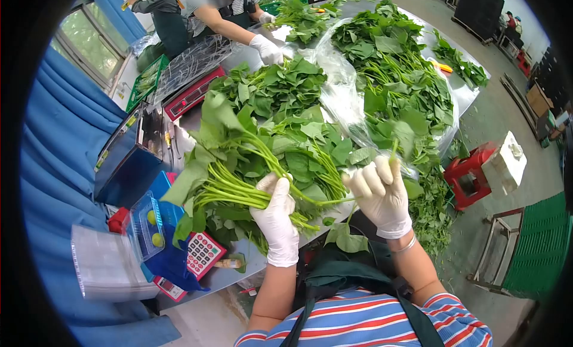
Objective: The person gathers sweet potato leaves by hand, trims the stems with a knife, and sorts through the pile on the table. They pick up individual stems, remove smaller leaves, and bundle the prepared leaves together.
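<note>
My left hand, in a white glove, is closed around a bunch of leafy green stems. The leaves of this bunch point up and to the left, and the cut stem ends stick out on the right. Beside it my gloved right hand has its fingers curled in on a leafy sprig, whose blurred leaf rises above the fingers. One long stem reaches from the bunch to the right fingers. Below them hangs a single leaf. Behind both hands lies a pile of greens.
Greens heap on clear plastic across the table. At left are a red scale, a calculator and a plastic container. A red stool stands right. A co-worker's gloved hand touches greens opposite me.
</note>
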